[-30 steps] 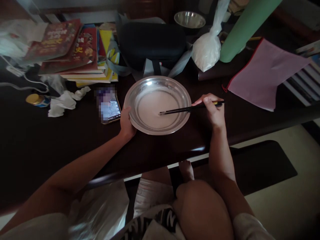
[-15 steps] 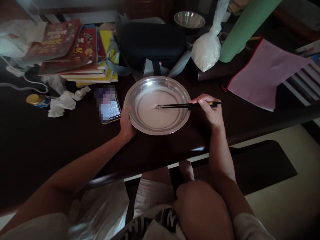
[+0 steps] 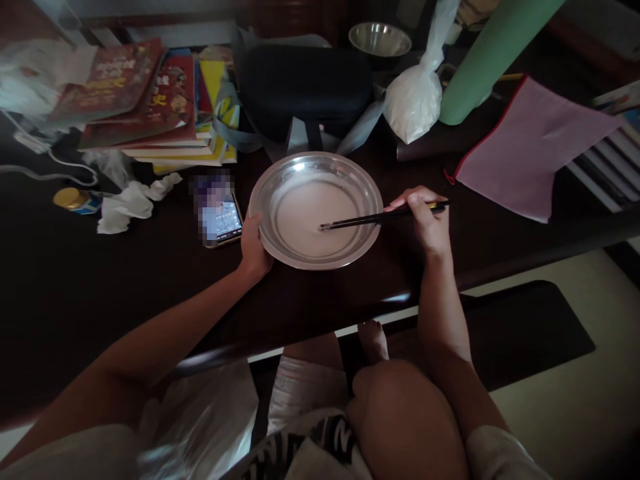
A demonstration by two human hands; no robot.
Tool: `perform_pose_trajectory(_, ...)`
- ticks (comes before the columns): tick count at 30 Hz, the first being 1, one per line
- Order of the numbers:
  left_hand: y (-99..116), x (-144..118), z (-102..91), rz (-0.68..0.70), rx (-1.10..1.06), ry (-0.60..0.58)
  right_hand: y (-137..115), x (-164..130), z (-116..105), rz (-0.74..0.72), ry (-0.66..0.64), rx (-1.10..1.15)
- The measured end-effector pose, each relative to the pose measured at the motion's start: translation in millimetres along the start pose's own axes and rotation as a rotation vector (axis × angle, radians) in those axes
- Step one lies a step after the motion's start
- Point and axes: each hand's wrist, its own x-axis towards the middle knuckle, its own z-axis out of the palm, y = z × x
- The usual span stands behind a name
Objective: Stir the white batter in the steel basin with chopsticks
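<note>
A wide steel bowl (image 3: 306, 259) holding a pale white liquid sits on the dark table (image 3: 100, 287) in front of me. My left hand (image 3: 253, 250) grips the bowl's left rim. My right hand (image 3: 425, 223) holds a pair of dark chopsticks (image 3: 367, 219) just right of the bowl. Their tips reach into the liquid near the bowl's middle.
A phone (image 3: 220, 217) lies left of the bowl, with crumpled tissue (image 3: 125, 203) and a small tin (image 3: 75, 199) further left. Stacked books (image 3: 150, 100), a black case (image 3: 305, 87), a white bag (image 3: 415, 93), a small steel bowl (image 3: 380, 39), a green roll (image 3: 485, 60) and a pink pouch (image 3: 530, 147) crowd the back.
The chopstick tips swept from the bowl's middle up and left, then back down to the right. My left hand has kept its hold on the rim.
</note>
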Motion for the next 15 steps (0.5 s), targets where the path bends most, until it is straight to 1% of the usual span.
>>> perform_pose_trajectory(2,-0.9,0.3,0.6,0.017,0.000,0.005,-0.2,0.4,0.6,0.009,-0.091,-0.020)
perform_pose_trajectory(3,-1.2,0.4,0.8,0.023,0.005,0.003,-0.2,0.7,0.7,0.007,-0.115,-0.036)
perform_pose_trajectory(4,-1.3,0.6,0.8,0.025,0.009,0.001,-0.2,0.8,0.7,0.004,-0.110,-0.049)
perform_pose_trajectory(7,-1.1,1.2,-0.2,0.010,-0.001,-0.007,0.0,0.5,0.1,-0.004,0.011,-0.045)
perform_pose_trajectory(8,-1.1,1.3,-0.7,0.001,-0.004,-0.011,0.0,0.3,-0.1,-0.001,0.033,-0.035)
perform_pose_trajectory(9,-1.2,1.4,-1.0,-0.005,-0.004,-0.012,0.0,0.1,-0.2,0.005,0.027,-0.027)
perform_pose_trajectory(12,-1.8,1.4,-0.9,0.000,0.008,0.010,-0.1,0.1,-0.1,0.014,-0.098,-0.035)
perform_pose_trajectory(13,-2.1,1.3,-0.5,0.005,0.011,0.018,-0.1,0.3,0.0,0.011,-0.122,-0.046)
perform_pose_trajectory(14,-2.3,1.1,0.0,0.009,0.012,0.022,-0.1,0.4,0.0,0.007,-0.117,-0.056)
perform_pose_trajectory(15,-2.5,0.9,0.4,0.011,0.010,0.019,-0.1,0.5,0.0,0.004,-0.084,-0.062)
